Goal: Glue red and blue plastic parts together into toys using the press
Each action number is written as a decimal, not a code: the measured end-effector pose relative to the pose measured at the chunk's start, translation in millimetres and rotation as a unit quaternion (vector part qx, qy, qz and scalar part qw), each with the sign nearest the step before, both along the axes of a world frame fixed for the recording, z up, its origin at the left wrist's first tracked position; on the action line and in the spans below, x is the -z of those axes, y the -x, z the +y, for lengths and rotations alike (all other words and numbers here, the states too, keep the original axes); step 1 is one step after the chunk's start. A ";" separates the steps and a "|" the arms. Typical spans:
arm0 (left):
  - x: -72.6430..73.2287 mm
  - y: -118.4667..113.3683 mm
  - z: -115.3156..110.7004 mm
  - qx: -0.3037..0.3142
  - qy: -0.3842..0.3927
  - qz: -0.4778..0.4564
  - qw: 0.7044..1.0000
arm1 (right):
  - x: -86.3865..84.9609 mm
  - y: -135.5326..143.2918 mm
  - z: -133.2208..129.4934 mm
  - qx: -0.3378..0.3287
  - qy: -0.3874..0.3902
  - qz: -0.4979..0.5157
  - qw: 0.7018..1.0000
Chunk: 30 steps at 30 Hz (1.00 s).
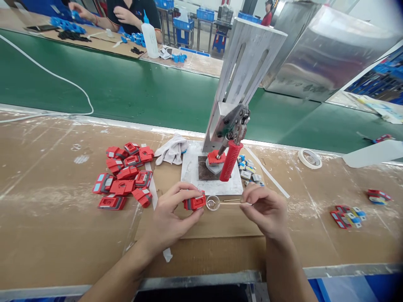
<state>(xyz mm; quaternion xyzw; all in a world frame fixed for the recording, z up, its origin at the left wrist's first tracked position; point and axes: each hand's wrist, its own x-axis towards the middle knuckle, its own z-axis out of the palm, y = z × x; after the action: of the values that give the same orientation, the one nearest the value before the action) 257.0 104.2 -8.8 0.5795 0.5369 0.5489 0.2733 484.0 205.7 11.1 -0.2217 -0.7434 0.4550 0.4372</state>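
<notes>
My left hand (176, 209) is closed around a red plastic toy car body (194, 202), its hollow side partly turned toward me. Between the thumb and fingers of my right hand (266, 209) is a thin white stick (231, 204), pointing left. A small round clear dish (213, 203) sits between the hands, close to the stick's far end. Just beyond them stands a toggle clamp press with a red handle (231, 161). Under its plunger, another red piece (215, 157) rests on a grey block. A thin brass-coloured rod (231, 200) lies behind the stick.
Several red car bodies (122, 186) are heaped at left, near a white glove (172, 149). Small grey, blue and yellow parts (248, 167) lie right of the press. Farther right are a tape roll (310, 159) and more red pieces (341, 217). Across the green belt (126, 88) sits a co-worker.
</notes>
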 end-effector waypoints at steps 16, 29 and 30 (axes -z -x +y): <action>6.4 12.3 -2.1 -0.012 0.101 -0.231 0.968 | -27.2 -90.8 22.9 0.156 -0.130 -0.310 0.929; -0.4 9.6 0.5 -0.003 0.138 -0.248 0.959 | 0.3 -76.3 -6.6 0.078 -0.142 -0.477 0.864; -1.8 9.4 1.2 -0.005 0.139 -0.255 0.957 | -1.2 -76.1 -12.0 0.093 -0.125 -0.422 0.893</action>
<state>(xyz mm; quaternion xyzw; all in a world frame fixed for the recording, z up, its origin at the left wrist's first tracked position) 247.6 105.4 -7.0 0.3746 0.5229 0.5997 0.4760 560.2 193.7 12.3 -0.4048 -0.8847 0.1789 0.1465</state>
